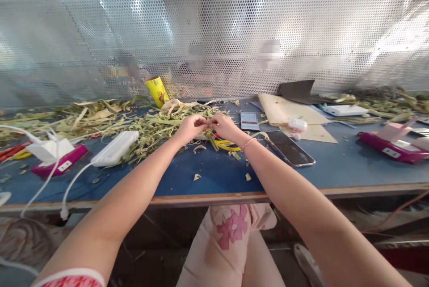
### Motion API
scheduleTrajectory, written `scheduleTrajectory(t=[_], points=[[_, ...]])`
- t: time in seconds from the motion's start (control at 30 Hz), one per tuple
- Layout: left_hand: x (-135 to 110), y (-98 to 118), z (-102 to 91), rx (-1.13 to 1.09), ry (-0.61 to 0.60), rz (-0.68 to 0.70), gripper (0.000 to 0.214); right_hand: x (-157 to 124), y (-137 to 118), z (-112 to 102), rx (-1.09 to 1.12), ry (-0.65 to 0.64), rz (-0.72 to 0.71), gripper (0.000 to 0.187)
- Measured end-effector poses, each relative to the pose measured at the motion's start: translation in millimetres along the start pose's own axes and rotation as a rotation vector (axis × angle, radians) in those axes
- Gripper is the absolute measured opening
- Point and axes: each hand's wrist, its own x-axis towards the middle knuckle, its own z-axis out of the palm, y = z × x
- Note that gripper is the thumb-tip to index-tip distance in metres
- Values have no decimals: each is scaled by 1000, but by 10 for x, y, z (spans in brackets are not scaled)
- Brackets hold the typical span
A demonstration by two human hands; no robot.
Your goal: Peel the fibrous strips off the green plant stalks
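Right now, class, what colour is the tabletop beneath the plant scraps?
The tabletop is blue; it shows best in the head view.

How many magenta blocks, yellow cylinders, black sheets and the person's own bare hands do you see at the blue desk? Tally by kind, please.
Magenta blocks: 2
Yellow cylinder: 1
Black sheet: 1
Bare hands: 2
Total: 6

- Perforated panel [228, 23], upper frame: shiny metal
- Bench [214, 177], centre: smooth top, wood-like edge
- Plant trimmings [157, 128], left of centre: rough, matt
- Smartphone [291, 148], right of centre: glossy, glass-like screen
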Motion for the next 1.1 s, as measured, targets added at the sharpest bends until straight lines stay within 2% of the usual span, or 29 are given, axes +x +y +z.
scheduleTrajectory(t=[0.17, 0.33, 0.63, 0.87, 1.1], points=[[-30, 63, -5, 97, 31, 23, 9, 2, 3, 4, 15, -7, -15, 9], [-28, 52, -15, 153, 35, 50, 11, 4, 21, 14, 23, 4, -43, 11], [-34, 102, -78, 358, 24, 236, 9, -2, -14, -2, 10, -26, -11, 10], [-37, 102, -103, 447, 5, 295, 10, -1, -27, -6, 11, -24, -17, 11], [-45, 88, -78, 573, 38, 403, 9, 9, -34, 0, 27, -24, -23, 12]])
